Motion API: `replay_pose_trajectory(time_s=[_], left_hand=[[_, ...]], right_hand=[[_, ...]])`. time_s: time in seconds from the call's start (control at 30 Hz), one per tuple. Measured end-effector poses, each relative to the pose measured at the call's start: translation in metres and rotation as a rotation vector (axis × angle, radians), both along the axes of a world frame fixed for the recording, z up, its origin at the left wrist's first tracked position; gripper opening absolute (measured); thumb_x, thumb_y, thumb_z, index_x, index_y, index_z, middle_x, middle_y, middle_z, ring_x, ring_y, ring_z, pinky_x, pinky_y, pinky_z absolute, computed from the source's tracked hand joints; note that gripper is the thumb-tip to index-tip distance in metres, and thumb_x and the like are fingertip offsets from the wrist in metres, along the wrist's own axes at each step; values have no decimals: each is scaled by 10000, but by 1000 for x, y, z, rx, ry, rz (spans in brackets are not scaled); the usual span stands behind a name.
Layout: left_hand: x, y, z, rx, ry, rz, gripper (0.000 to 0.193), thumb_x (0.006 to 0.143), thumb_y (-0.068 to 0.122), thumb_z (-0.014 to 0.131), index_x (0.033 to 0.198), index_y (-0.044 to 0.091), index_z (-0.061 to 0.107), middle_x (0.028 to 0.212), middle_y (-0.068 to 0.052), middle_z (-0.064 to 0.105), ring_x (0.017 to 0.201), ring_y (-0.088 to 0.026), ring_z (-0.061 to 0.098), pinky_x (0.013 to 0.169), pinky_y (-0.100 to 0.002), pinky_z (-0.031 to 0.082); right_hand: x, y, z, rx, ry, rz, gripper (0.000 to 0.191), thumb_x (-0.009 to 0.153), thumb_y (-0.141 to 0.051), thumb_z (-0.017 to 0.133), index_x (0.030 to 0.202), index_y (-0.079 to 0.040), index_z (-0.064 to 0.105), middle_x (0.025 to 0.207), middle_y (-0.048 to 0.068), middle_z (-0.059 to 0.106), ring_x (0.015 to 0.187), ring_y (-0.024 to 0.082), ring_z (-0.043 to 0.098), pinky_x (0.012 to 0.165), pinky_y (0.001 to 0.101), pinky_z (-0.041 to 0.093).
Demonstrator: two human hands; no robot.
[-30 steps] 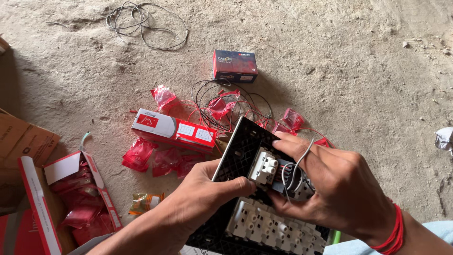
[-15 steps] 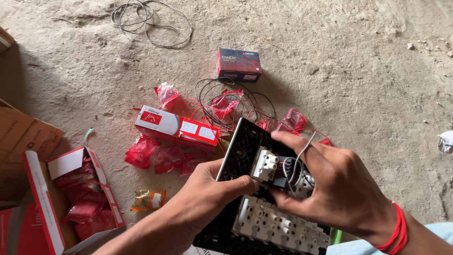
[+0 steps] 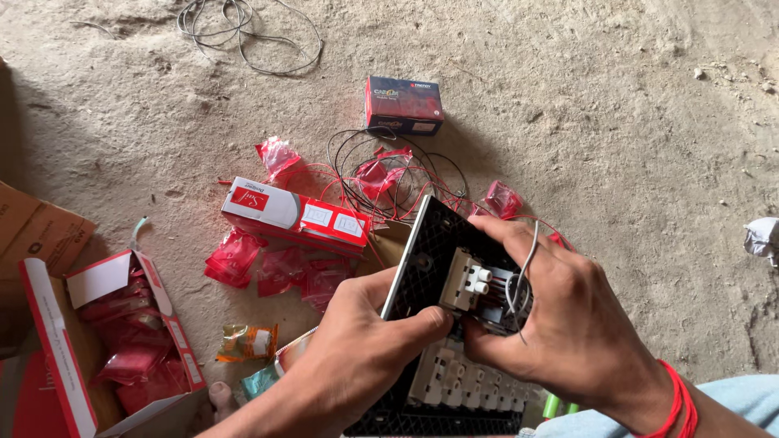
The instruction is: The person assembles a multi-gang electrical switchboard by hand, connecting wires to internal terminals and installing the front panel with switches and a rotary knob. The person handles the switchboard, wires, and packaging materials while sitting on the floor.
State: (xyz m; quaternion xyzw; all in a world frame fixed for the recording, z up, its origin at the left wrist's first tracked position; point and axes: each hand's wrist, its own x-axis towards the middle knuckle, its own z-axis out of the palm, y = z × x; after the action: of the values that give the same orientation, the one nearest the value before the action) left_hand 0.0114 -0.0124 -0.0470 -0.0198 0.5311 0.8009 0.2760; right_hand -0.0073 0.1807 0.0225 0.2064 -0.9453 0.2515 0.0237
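Gripping black switch plate [image 3: 430, 243] edge, left hand [image 3: 357, 357] grip clamped; right hand [image 3: 560, 324] clamped on switch module [image 3: 471, 284].

Below me is bare, dusty concrete floor [image 3: 617, 162] — on it lie a small dark blue-and-red carton [image 3: 404, 104], a long red-and-white box [image 3: 294, 215], crumpled red plastic wrappers [image 3: 280, 268], tangled thin wires [image 3: 243, 28] and an open red cardboard box [image 3: 97, 341].

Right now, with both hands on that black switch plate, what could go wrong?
The grey wire loops over the right hand and might snag or pull loose. The left hand grips the black switch plate only by its edge, so it could slip. The loose wires on the gritty floor could tangle.
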Motion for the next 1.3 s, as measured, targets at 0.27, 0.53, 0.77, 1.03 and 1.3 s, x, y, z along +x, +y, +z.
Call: replay_pose_trajectory(time_s=[0.27, 0.53, 0.77, 1.03, 1.3], left_hand=[[-2, 2, 3, -28, -38, -1, 285, 860, 125, 678, 1118, 22, 741, 844, -16, 757, 712, -83, 676, 651, -287, 584], [-1, 5, 10, -79, -95, 29, 266, 848, 107, 668, 1084, 21, 758, 797, -23, 743, 661, -92, 658, 606, -294, 566], [1, 10, 11, -61, -66, 76, 276, 852, 93, 665, 1105, 19, 745, 832, -20, 753, 699, -86, 670, 637, -289, 577], [1, 3, 9, -41, -78, 42, 268, 866, 110, 676, 1105, 6, 738, 838, -40, 749, 712, -102, 673, 644, -300, 577], [-2, 4, 12, -52, -111, 54, 264, 855, 112, 682, 1089, 10, 745, 829, -40, 752, 694, -105, 672, 634, -309, 576]], right_hand=[[-4, -2, -3, -10, -4, -10, 817, 513, -243, 893, 1247, -25, 608, 954, 156, 767, 876, 292, 777, 749, 376, 591], [-5, -3, -5, 10, 2, -27, 830, 516, -268, 899, 1253, -29, 601, 925, 164, 761, 821, 282, 785, 709, 373, 595], [-10, 2, -9, -53, -66, 23, 797, 608, -313, 881, 1301, -32, 604, 995, 119, 770, 864, 205, 752, 739, 316, 609], [-18, 18, -5, 72, -97, 181, 923, 620, -287, 870, 1441, -12, 549, 1138, 155, 747, 932, 235, 759, 805, 334, 586], [-14, 5, -4, 52, 19, 197, 894, 589, -240, 851, 1386, 13, 533, 1213, 215, 694, 1051, 359, 717, 872, 408, 557]])
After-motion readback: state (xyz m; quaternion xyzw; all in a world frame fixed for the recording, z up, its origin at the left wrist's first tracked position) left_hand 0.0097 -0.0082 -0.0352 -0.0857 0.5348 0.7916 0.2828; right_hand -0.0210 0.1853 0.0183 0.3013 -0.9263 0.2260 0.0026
